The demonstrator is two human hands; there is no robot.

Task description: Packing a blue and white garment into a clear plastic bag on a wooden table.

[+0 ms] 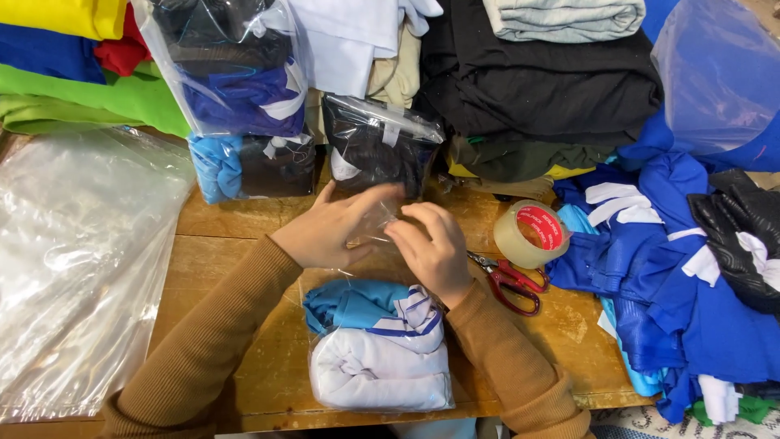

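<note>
Bagged clothes (379,349) below both hands' (382,232) grip.

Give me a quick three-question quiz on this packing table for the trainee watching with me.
1. True or false: the roll of tape lies to the right of the right hand.
2. What colour are the handles of the scissors?
3. Both hands work at the open end of the clear bag. What does the bag hold? A) folded blue and white clothes B) black jackets C) green cloth

Key
1. True; it rests on the wooden table beside that hand.
2. Red.
3. A. The left hand and right hand pinch the plastic flap at the bag's top.
</note>
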